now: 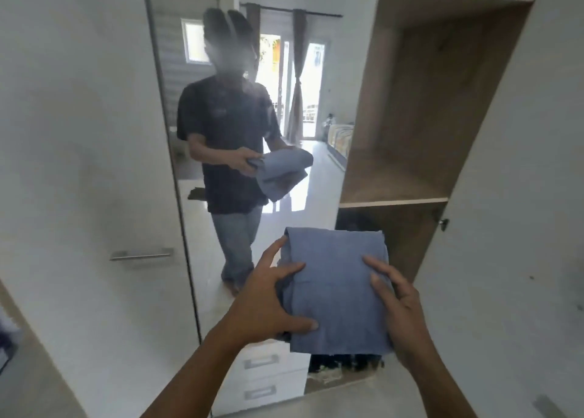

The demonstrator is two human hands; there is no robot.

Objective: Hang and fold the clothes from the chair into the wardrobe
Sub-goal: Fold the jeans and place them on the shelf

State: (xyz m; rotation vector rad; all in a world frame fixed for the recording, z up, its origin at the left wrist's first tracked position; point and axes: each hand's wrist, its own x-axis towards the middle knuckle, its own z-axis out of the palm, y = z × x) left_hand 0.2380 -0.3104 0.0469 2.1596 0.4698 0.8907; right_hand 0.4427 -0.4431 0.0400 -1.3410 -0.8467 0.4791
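Open wardrobe (410, 117) ahead; folded blue garment (335, 288) gripped between left hand (268, 304), right hand (401, 310).

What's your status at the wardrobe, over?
Left hand and right hand both grip the folded blue garment. Garment held before the wardrobe shelf, not yet placed. Dark clothes in the compartment below.

A tall mirror (202, 243) reflects brown curtains (298, 79), bright glass doors (312, 79) and glossy white floor (305, 180).
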